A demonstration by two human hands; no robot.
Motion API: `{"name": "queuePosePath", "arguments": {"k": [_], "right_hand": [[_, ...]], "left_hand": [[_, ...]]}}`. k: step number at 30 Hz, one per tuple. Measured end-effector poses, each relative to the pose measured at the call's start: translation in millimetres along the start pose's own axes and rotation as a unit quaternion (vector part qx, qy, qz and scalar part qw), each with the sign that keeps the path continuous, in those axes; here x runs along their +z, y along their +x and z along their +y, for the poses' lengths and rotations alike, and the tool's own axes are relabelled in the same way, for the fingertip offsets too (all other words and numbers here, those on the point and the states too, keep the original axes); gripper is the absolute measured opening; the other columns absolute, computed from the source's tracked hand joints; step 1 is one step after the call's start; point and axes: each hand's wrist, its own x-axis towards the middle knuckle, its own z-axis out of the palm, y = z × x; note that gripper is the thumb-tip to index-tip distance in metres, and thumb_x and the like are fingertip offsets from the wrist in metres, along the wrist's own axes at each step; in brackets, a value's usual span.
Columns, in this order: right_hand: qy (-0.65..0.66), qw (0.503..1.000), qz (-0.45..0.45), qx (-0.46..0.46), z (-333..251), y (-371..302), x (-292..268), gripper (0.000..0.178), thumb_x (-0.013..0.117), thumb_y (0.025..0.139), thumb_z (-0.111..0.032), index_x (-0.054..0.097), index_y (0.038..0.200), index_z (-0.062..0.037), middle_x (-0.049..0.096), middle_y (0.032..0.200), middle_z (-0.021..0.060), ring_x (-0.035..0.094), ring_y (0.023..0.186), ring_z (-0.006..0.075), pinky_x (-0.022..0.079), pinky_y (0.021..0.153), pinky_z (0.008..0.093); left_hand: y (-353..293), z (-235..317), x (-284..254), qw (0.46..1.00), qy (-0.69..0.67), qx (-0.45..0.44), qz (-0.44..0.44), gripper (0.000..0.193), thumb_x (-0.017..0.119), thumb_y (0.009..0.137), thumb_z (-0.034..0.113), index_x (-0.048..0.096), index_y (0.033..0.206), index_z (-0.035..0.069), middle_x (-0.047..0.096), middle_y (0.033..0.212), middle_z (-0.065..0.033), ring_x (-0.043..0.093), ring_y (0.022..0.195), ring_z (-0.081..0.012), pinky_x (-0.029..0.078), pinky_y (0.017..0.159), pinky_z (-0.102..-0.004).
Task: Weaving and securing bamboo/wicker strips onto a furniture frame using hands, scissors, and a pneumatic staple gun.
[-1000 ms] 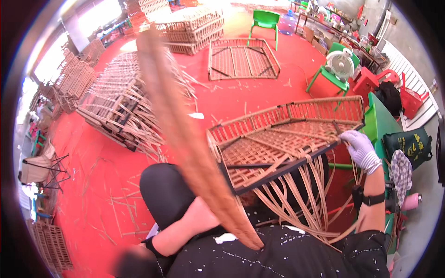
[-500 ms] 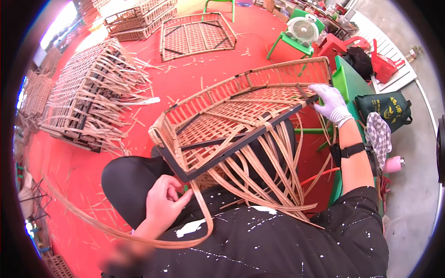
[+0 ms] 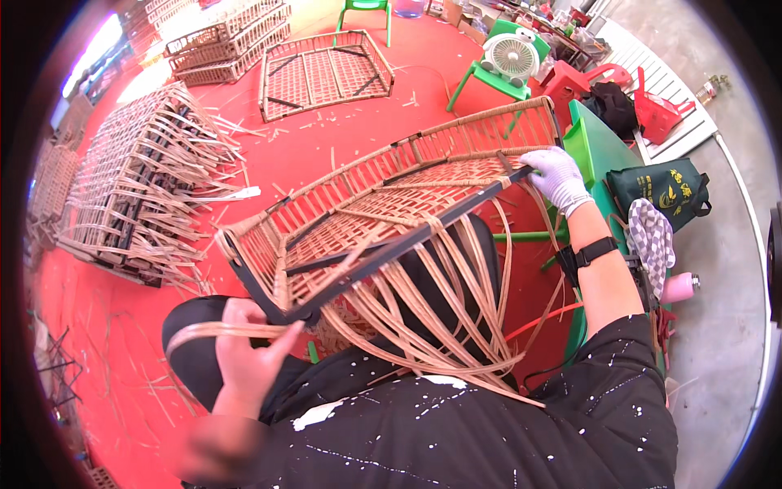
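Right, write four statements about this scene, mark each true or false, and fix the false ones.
1. The right hand touches the woven basket. True.
2. Both hands are gloved. False: the left hand is bare.
3. The fan sits on a green chair. True.
4. Every strip on the basket is woven in. False: loose strips hang from its near, black edge.

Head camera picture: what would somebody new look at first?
Probably the woven basket, tilted in front of the person, with long loose strips fanning from its near edge. The gloved right hand grips its right end, while a strip crosses the bare left hand by its left corner. Upper right, a goggle-eyed fan sits on a green chair.
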Motion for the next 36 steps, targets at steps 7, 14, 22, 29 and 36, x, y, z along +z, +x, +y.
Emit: {"name": "queuePosePath", "arguments": {"k": [7,14,22,29,36], "right_hand": [[-0.021,0.999,0.008,-0.032,-51,69,-42,0.016,0.077,0.082,-0.025,0.075,0.097,-0.0193,0.073,0.086,0.0044,0.064,0.083,0.0306,0.053,0.079,0.0434],[0.023,0.997,-0.052,-0.059,-112,67,-80,0.013,0.072,0.086,-0.032,0.075,0.091,-0.0196,0.071,0.082,0.005,0.067,0.086,0.0301,0.055,0.079,0.046],[0.109,0.987,0.028,-0.116,-183,14,-80,0.017,0.071,0.086,-0.031,0.069,0.088,-0.0144,0.068,0.077,0.0056,0.065,0.077,0.0277,0.051,0.082,0.0411],[0.223,0.971,0.074,-0.04,-176,-10,-64,0.036,0.078,0.084,-0.026,0.069,0.115,-0.0102,0.072,0.096,0.0091,0.067,0.091,0.0314,0.052,0.087,0.0439],[0.194,0.976,0.087,0.055,-140,-49,-69,0.044,0.081,0.084,-0.03,0.068,0.119,-0.0074,0.072,0.107,0.012,0.067,0.1,0.0343,0.052,0.094,0.0458]], "left_hand": [[82,-88,-61,0.978,-0.081,-0.187,0.04,0.031,0.084,0.084,0.006,0.061,0.105,0.002,0.062,0.095,-0.0034,0.062,0.08,-0.0083,0.052,0.073,-0.0239],[113,-158,-91,0.986,-0.095,-0.125,0.054,0.047,0.077,0.091,0.007,0.062,0.136,0.006,0.059,0.123,-0.002,0.061,0.099,-0.0084,0.055,0.08,-0.024],[138,-185,-100,0.962,-0.035,-0.167,0.214,0.061,0.071,0.1,0.027,0.046,0.148,0.0,0.051,0.147,-0.0169,0.049,0.138,-0.0288,0.039,0.114,-0.0426],[138,-76,-64,0.982,0.138,0.128,0.0,0.035,0.064,0.101,0.023,0.064,0.129,0.002,0.066,0.128,-0.0167,0.06,0.125,-0.0325,0.043,0.109,-0.0419],[152,-62,-34,0.984,0.062,-0.048,-0.158,0.041,0.053,0.107,0.035,0.071,0.101,-0.002,0.07,0.092,-0.0176,0.068,0.09,-0.0344,0.051,0.081,-0.0401]]}}
